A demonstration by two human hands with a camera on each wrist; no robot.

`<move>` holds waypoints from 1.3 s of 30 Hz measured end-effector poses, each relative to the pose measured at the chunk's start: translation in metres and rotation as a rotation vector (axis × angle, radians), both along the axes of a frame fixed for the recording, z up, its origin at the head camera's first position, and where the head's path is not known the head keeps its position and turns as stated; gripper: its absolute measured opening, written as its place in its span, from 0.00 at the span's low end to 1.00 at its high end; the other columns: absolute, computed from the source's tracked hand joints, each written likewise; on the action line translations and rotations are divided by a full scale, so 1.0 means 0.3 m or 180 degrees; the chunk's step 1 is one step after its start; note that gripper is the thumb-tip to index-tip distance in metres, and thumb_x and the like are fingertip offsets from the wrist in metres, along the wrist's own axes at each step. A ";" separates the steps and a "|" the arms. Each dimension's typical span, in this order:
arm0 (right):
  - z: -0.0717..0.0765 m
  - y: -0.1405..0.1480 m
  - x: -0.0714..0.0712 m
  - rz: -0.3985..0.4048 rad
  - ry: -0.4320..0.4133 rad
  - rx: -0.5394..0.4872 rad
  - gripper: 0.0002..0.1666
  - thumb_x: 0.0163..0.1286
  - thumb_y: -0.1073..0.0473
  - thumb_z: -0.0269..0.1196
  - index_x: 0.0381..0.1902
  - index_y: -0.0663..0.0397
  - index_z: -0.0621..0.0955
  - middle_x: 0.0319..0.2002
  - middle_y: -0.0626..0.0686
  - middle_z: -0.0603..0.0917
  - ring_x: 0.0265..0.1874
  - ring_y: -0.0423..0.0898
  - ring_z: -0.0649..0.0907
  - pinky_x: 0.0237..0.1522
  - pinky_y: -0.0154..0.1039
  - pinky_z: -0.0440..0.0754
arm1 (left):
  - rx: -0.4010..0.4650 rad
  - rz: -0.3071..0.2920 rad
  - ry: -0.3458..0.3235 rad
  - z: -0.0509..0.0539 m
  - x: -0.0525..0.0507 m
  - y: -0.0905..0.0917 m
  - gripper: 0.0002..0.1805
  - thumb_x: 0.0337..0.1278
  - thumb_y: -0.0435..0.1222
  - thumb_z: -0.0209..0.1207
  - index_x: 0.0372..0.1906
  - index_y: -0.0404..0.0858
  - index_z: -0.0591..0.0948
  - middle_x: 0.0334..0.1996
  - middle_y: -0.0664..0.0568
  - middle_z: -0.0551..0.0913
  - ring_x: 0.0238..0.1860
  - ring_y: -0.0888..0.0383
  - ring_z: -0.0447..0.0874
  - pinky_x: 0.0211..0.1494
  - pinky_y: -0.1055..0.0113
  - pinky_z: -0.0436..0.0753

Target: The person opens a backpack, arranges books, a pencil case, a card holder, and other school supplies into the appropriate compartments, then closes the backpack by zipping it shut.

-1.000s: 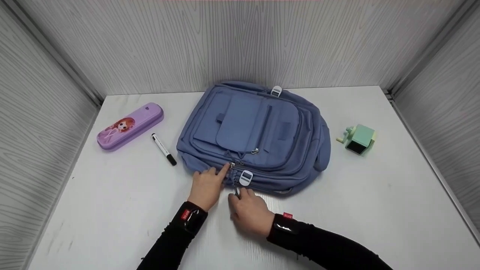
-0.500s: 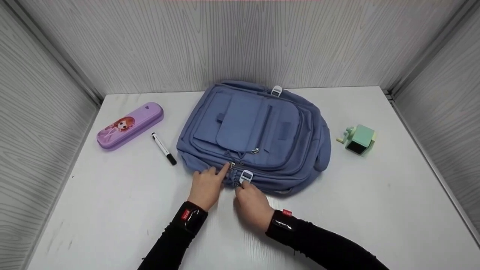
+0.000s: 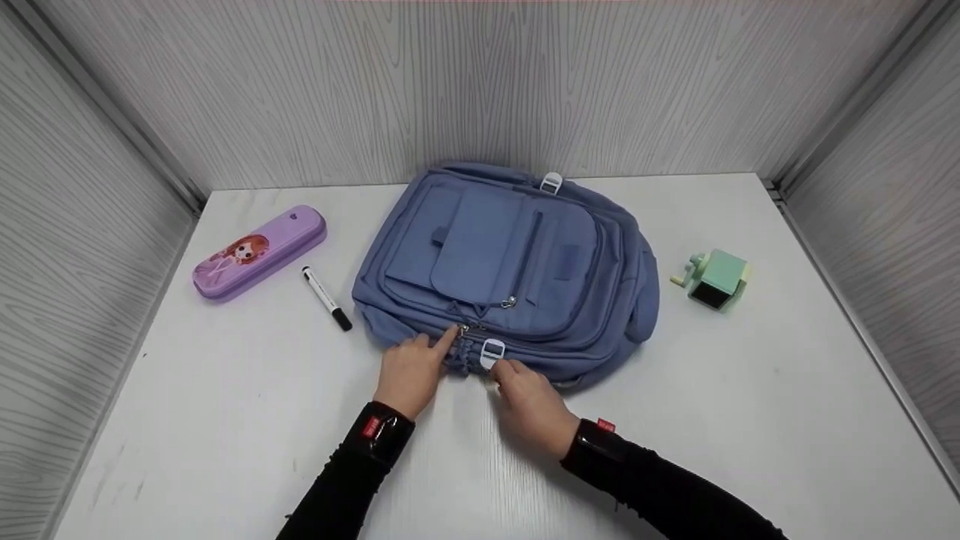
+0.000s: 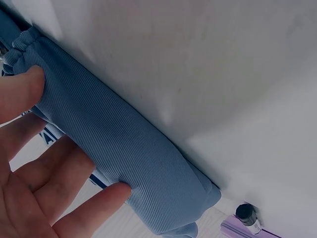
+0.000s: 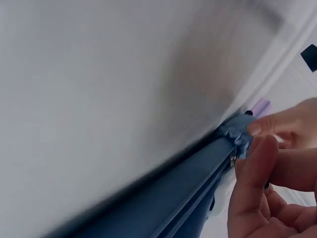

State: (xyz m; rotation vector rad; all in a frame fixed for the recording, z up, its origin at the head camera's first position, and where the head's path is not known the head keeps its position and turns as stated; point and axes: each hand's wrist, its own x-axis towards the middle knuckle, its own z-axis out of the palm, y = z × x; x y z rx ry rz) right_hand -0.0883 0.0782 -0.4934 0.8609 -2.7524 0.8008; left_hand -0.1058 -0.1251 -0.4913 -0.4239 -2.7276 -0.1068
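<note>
Nearest my head camera are two dark sleeves point(image 3: 330, 491), each ending in a black wristband point(image 3: 388, 442). Beyond them, the left hand point(image 3: 409, 375) lies with its fingers spread and nearly straight: the index fingertip touches a metal pull point(image 3: 464, 330) at the near edge of the bag point(image 3: 480, 255), while in my left wrist view the thumb rests on the ribbed side pocket point(image 4: 109, 129). The right hand point(image 3: 534, 409) has thumb and finger pinched together just beside the near buckle point(image 3: 489, 362); I judge that they grip a zip pull, though the fingertips hide it from me.

The blue bag lies mid-way up the white table point(image 3: 225, 420), front face up. I would expect it to handle as soft and slack, light for its bulk, not fragile; the weave should give friction, but unbraced cloth may bunch or drag. The better holds, in my judgement, are the firm seam beside the zip for bracing and the small pulls for drawing; the gathered pocket would merely stretch.

Left of the bag lie a marker point(image 3: 325, 297) and, farther out, a purple case point(image 3: 260, 253); to its right, well apart, sits a green cranked box point(image 3: 721, 271). A second buckle point(image 3: 551, 183) marks the far edge, before a wood-grain panel point(image 3: 487, 82).
</note>
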 end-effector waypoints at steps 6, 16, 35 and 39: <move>0.028 0.091 0.007 -0.0035 -0.0100 0.0070 0.11 0.54 0.76 0.58 0.33 0.60 0.75 0.29 0.55 0.81 0.32 0.56 0.85 0.33 0.49 0.83 | 0.0025 0.0029 -0.0065 0.000 0.000 0.001 0.34 0.41 0.41 0.75 0.61 0.50 0.82 0.26 0.46 0.83 0.22 0.51 0.79 0.21 0.60 0.78; 0.101 0.257 0.033 -0.0334 -0.0237 0.0427 0.09 0.52 0.80 0.57 0.22 0.64 0.79 0.23 0.56 0.79 0.27 0.52 0.81 0.28 0.42 0.78 | 0.0056 0.0053 -0.0036 -0.002 -0.002 -0.008 0.31 0.44 0.38 0.73 0.60 0.50 0.82 0.27 0.44 0.83 0.22 0.50 0.80 0.21 0.59 0.79; 0.223 0.476 -0.036 -0.0846 -0.0579 0.0365 0.08 0.55 0.72 0.58 0.26 0.60 0.84 0.27 0.53 0.81 0.26 0.42 0.75 0.29 0.37 0.73 | 0.0095 0.0064 0.0053 -0.012 -0.007 -0.008 0.27 0.46 0.31 0.69 0.56 0.50 0.84 0.25 0.45 0.84 0.20 0.50 0.79 0.17 0.59 0.78; 0.250 0.524 -0.066 -0.0950 -0.0505 0.0365 0.08 0.55 0.72 0.57 0.25 0.61 0.83 0.26 0.55 0.81 0.25 0.44 0.76 0.29 0.39 0.73 | 0.0144 0.0066 0.0017 -0.007 -0.008 -0.005 0.26 0.47 0.30 0.67 0.56 0.50 0.85 0.26 0.44 0.84 0.21 0.49 0.80 0.18 0.57 0.78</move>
